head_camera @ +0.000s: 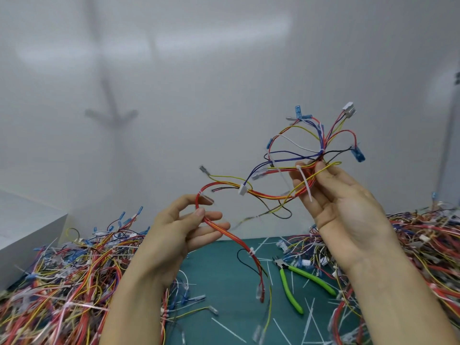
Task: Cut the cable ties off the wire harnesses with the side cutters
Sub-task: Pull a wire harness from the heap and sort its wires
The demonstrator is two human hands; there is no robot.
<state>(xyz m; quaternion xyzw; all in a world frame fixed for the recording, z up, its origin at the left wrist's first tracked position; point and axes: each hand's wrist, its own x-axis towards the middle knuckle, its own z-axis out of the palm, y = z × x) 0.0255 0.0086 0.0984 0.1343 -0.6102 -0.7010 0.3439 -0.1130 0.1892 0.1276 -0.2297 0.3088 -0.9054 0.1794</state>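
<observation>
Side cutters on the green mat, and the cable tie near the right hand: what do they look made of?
Side cutters: dark, dull metal jaws; the handles are in glossy bright-green sleeves, probably plastic or rubber. Cable tie: a thin, translucent white strip, slightly bent, so likely nylon-type plastic. It sits on the wire harness held by the right hand.

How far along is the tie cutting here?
Done: cut ties litter the mat. In hand: left hand and right hand hold one harness aloft, a white tie still on it; the side cutters lie unheld on the mat. Left: harness piles on both sides, ties visible among them.
</observation>
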